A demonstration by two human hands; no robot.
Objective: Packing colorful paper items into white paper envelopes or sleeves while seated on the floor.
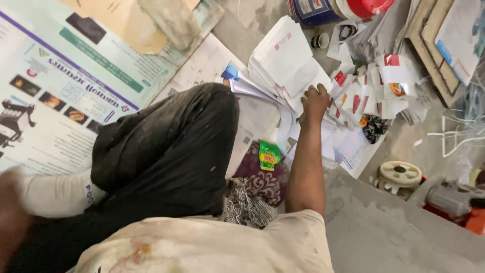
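Observation:
My right hand (315, 101) reaches forward and presses down with curled fingers on a fanned heap of white envelopes (283, 60) lying on the floor. More small white cards with red marks (374, 86) are spread just right of the hand. My left hand (11, 212) is a dark blur at the lower left edge, next to a white rolled bundle (55, 194); its grip is not readable. My bent knee in black trousers (172, 146) fills the middle.
A large printed poster (60, 76) covers the floor at left. A green sachet (269, 154) lies on a maroon patterned cushion (265, 184). A blue-and-red container (328, 7) stands at the top. A cream spool (400, 173), an orange tool (457, 202) and a wooden frame (429, 45) are at right.

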